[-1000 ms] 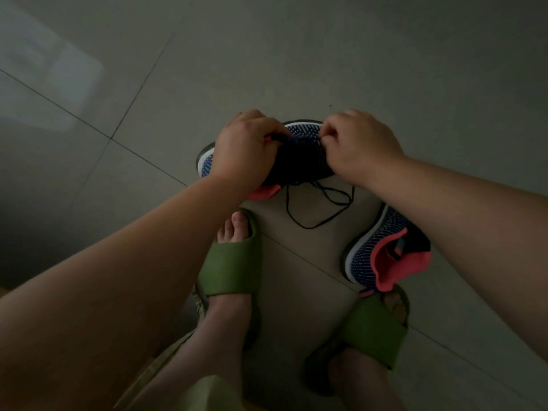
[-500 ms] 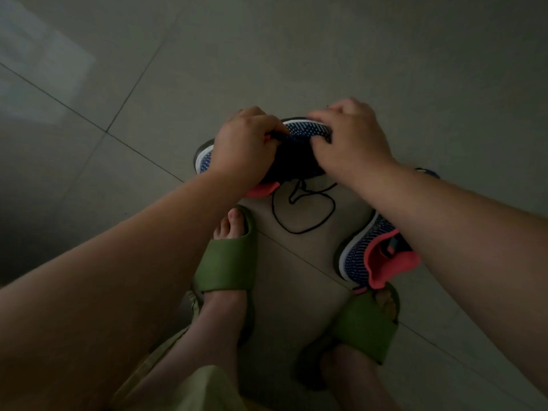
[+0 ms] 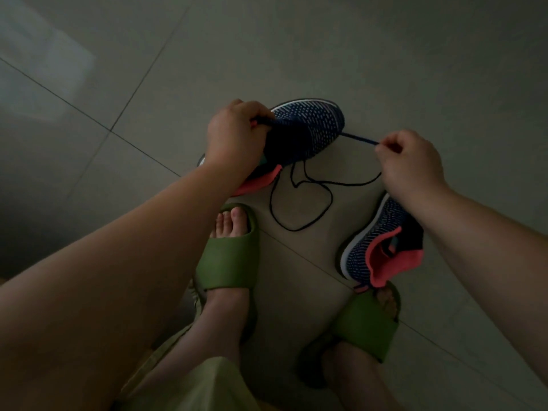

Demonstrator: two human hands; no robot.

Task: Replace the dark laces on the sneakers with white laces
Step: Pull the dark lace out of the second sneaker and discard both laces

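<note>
Head view. A navy knit sneaker [image 3: 308,129] with a coral collar is steadied on the tiled floor [image 3: 385,54] by the left hand [image 3: 234,137], whose fingers are curled over its tongue area. The dark lace [image 3: 302,200] is pinched between thumb and fingertip of the right hand [image 3: 412,161] and drawn taut to the right of the toe; its slack lies looped on the floor between the shoes. A second sneaker [image 3: 376,247] rests near the right forearm, just beyond a green slide sandal [image 3: 367,321]. The unlacing step is judged to be in hand. Next, the remaining lace would need pulling clear of the eyelets. No white laces are seen.
</note>
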